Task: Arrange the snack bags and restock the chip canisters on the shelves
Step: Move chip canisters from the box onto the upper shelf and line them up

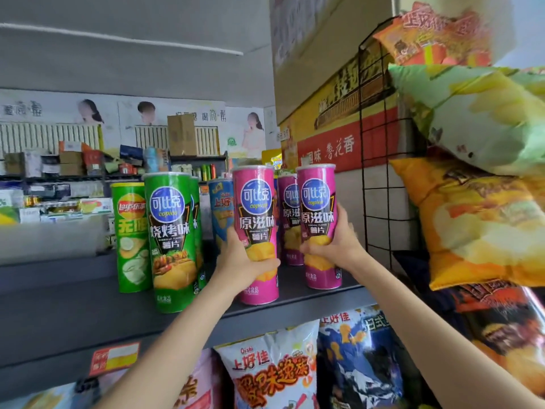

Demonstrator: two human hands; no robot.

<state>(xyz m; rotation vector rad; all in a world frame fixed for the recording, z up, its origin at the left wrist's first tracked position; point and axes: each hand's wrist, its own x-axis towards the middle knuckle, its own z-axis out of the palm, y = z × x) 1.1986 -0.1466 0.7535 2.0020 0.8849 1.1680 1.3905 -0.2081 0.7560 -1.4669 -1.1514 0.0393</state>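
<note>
Far to the left of the left hand, a light green Lay's canister (129, 237) stands upright on the grey shelf (59, 293), with a green barbecue canister (172, 243) just beside it, nearer the shelf's front edge. A second green canister (195, 222) peeks out behind that one. Just behind the left hand stands a blue canister (220, 211), mostly hidden. The left hand (241, 261) wraps around the lower half of a pink canister (258, 231), which stands upright near the front edge. Between the two hands, further back, is another pink canister (289, 219). The right hand (336, 246) grips the rightmost pink canister (320, 225) from its right side; its base seems to rest on the shelf, though the view is blurred there. Right of that hand, a black wire grid (380, 160) separates off stacked chip bags (483, 219). Below both hands, snack bags (274, 370) sit under the shelf.
</note>
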